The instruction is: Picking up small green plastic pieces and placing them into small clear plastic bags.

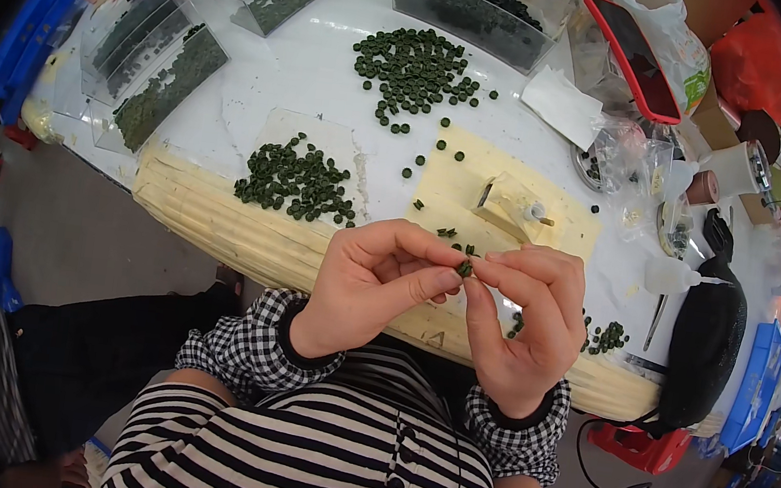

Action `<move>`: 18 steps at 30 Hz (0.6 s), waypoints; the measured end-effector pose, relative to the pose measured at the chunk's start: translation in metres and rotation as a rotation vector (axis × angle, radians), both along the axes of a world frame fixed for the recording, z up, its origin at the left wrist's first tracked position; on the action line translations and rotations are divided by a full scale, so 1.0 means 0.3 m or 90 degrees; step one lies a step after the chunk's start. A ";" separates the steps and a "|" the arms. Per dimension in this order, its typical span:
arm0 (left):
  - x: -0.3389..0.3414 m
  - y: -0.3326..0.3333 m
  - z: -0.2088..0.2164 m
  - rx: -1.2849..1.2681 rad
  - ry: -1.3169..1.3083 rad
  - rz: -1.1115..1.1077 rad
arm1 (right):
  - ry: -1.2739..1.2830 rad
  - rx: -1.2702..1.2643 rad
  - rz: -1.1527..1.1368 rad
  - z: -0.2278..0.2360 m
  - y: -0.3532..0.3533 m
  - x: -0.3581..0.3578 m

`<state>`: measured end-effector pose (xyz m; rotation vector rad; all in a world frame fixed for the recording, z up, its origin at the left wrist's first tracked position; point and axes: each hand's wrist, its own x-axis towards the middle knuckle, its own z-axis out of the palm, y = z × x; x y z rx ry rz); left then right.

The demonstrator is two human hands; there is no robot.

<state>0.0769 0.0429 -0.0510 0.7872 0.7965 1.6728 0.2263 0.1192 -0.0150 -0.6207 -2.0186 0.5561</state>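
Observation:
Between the fingertips of both hands is a small dark green piece point(465, 268), partly covered by the fingers. My left hand point(377, 276) pinches it with thumb and forefinger from one side. From the other side, my right hand point(531, 310) pinches at the same piece. Just beyond the fingertips, a few similar green bits point(447, 233) lie on a pale yellow sheet point(561, 245). A cream-coloured block with a small metal peg point(517, 209) stands on that sheet. Near my right hand, a small heap of round green pieces point(609, 338) is partly hidden by it.
Piles of green pieces lie at centre back point(412, 71) and left point(296, 179). Clear bins point(176, 86) stand behind. On the right are a red-cased phone point(632, 59), a white dropper bottle point(674, 276) and a long black bundle point(705, 341). Ribbed cream padding point(208, 222) lines the front edge.

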 end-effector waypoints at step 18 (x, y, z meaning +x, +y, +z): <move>-0.007 0.004 -0.002 0.048 0.053 0.061 | 0.013 -0.058 0.050 -0.028 -0.031 0.008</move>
